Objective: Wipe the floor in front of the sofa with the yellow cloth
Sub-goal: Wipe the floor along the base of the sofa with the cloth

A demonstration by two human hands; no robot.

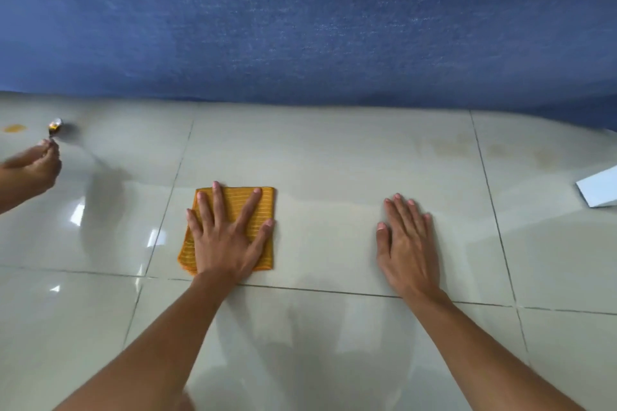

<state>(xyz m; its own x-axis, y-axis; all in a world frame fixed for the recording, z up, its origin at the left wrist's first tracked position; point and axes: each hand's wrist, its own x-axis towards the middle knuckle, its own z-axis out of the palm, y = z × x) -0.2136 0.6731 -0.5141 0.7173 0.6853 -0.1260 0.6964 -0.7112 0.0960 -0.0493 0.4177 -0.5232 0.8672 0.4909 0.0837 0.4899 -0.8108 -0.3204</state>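
A folded yellow cloth [263, 207] with thin pale stripes lies flat on the glossy pale floor tiles [334, 177], a little in front of the blue sofa [300, 37]. My left hand [227, 237] presses flat on the cloth, fingers spread. To the right, my right hand [405, 243] rests palm down on the bare tile, holding nothing. An orange-brown spill [14, 128] sits on the floor at the far left. Faint brownish smears [467, 143] mark the tiles at the right, near the sofa's base.
Another person's hand [31, 167] at the left edge holds a small spoon [54, 127] close to the spill. A white sheet of paper [599, 190] lies at the right edge. The sofa's front blocks the far side.
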